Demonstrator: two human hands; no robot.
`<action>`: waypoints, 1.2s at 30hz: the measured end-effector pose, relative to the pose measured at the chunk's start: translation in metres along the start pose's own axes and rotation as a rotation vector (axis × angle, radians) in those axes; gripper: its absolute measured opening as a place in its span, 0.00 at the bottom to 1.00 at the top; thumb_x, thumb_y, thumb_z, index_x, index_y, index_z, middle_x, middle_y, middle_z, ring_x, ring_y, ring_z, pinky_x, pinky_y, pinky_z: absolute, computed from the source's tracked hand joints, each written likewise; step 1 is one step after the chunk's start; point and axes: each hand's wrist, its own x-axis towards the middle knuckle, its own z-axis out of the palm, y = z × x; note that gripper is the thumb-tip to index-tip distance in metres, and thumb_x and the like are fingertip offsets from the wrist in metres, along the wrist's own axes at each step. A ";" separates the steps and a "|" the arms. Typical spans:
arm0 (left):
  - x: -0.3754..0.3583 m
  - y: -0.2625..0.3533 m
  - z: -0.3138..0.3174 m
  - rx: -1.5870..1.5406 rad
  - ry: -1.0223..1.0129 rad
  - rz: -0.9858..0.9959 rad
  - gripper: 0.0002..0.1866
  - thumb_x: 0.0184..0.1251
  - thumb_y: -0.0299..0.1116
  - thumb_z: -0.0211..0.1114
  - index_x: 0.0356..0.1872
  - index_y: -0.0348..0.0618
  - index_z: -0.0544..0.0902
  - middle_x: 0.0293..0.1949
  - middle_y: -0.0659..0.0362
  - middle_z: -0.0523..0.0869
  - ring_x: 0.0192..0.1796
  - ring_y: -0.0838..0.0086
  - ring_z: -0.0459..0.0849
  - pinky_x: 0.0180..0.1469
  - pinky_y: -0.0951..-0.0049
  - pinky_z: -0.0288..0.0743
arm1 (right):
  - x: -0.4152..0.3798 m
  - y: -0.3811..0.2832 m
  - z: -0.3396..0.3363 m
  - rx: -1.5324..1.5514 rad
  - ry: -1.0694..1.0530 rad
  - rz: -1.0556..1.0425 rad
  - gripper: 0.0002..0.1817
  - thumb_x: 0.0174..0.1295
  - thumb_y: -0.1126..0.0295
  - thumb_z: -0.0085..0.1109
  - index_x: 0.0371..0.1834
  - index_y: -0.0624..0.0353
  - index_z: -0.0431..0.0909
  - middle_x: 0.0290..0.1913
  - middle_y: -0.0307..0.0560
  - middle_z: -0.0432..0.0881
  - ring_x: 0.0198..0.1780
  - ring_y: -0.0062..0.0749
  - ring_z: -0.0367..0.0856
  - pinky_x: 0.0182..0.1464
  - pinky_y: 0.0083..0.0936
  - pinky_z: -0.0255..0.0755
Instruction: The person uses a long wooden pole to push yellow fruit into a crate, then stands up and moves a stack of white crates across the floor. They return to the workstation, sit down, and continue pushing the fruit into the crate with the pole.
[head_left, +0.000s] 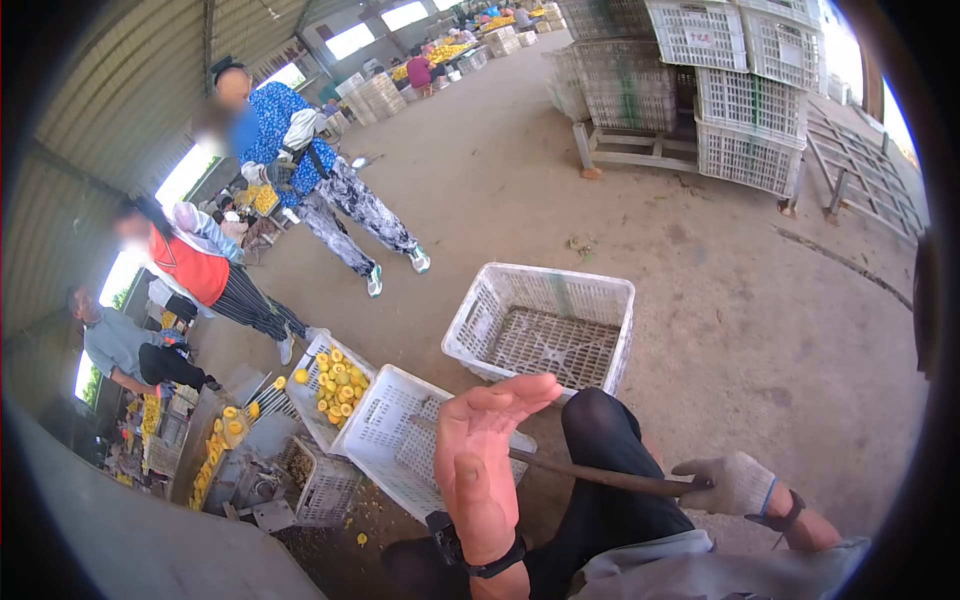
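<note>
The left hand [482, 462] is raised above the near white crate [388, 425] in the view, palm exposed and fingers extended; its grip is released. A long rod [590, 474] passes behind it; whether the two touch, I cannot tell. The gloved right hand [738, 484], near the right knee, has its grip clenched around the end of that rod. The rod's far end is hidden behind the left hand.

Just beside the near white crate, the fruit crate [312, 408] holds cut yellow fruit [342, 384]. Beyond the knees, the open crate [557, 275] sits upright on the concrete floor [690, 330], its slatted bottom showing. More yellow pieces lie along a trough [186, 468] at the left. Three people stand or sit on that side, one in a blue patterned top [278, 110]. Stacked crates [745, 110] rise at the upper right.
</note>
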 end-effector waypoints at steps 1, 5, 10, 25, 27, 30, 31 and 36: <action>-0.003 0.009 0.007 -0.026 -0.010 0.030 0.32 0.77 0.62 0.58 0.58 0.37 0.76 0.57 0.34 0.85 0.59 0.44 0.87 0.67 0.45 0.77 | 0.001 0.002 0.001 -0.007 -0.003 0.006 0.33 0.62 0.49 0.72 0.69 0.52 0.82 0.48 0.53 0.93 0.48 0.46 0.93 0.54 0.36 0.84; -0.015 0.032 0.018 -0.178 -0.292 0.020 0.38 0.77 0.64 0.61 0.62 0.34 0.73 0.60 0.26 0.82 0.67 0.40 0.82 0.74 0.38 0.67 | 0.000 -0.001 0.002 0.006 -0.001 0.014 0.33 0.62 0.50 0.72 0.69 0.52 0.82 0.49 0.54 0.93 0.50 0.48 0.92 0.55 0.37 0.83; -0.022 0.053 0.030 -0.249 -0.466 -0.023 0.27 0.78 0.53 0.65 0.61 0.37 0.76 0.61 0.27 0.83 0.68 0.41 0.82 0.75 0.37 0.64 | 0.009 0.020 0.011 0.001 0.019 -0.090 0.34 0.62 0.46 0.70 0.70 0.49 0.82 0.49 0.53 0.93 0.50 0.49 0.92 0.56 0.37 0.84; 0.014 -0.009 -0.091 1.435 -0.104 0.065 0.14 0.70 0.32 0.72 0.52 0.38 0.83 0.47 0.48 0.89 0.52 0.50 0.86 0.60 0.54 0.76 | 0.004 0.004 0.002 -0.026 -0.002 -0.014 0.31 0.62 0.52 0.72 0.68 0.52 0.84 0.49 0.54 0.93 0.47 0.44 0.93 0.54 0.33 0.85; 0.011 -0.029 -0.141 1.625 -0.153 0.021 0.14 0.71 0.33 0.71 0.52 0.38 0.83 0.46 0.47 0.89 0.51 0.49 0.86 0.59 0.52 0.75 | 0.004 0.003 0.001 -0.018 -0.005 -0.009 0.31 0.62 0.52 0.72 0.68 0.52 0.84 0.49 0.54 0.93 0.47 0.44 0.93 0.54 0.32 0.84; -0.004 -0.055 -0.214 1.765 -0.246 -0.220 0.15 0.71 0.36 0.71 0.51 0.37 0.82 0.46 0.45 0.89 0.51 0.48 0.87 0.58 0.50 0.77 | 0.003 0.003 0.001 -0.005 0.008 -0.021 0.32 0.62 0.52 0.72 0.68 0.53 0.83 0.48 0.55 0.93 0.46 0.44 0.93 0.53 0.33 0.84; -0.010 -0.061 -0.234 1.795 -0.275 -0.319 0.15 0.71 0.36 0.71 0.51 0.37 0.82 0.46 0.45 0.90 0.51 0.48 0.88 0.57 0.49 0.78 | 0.003 0.002 0.001 -0.003 0.005 -0.021 0.32 0.62 0.52 0.73 0.68 0.53 0.83 0.48 0.55 0.93 0.46 0.44 0.93 0.53 0.33 0.85; -0.039 -0.098 -0.342 1.800 -0.291 -0.500 0.18 0.70 0.40 0.70 0.49 0.35 0.82 0.42 0.43 0.90 0.48 0.44 0.89 0.52 0.47 0.82 | 0.003 -0.003 0.001 0.034 0.004 0.008 0.32 0.62 0.55 0.73 0.68 0.55 0.82 0.45 0.53 0.94 0.41 0.39 0.93 0.49 0.31 0.85</action>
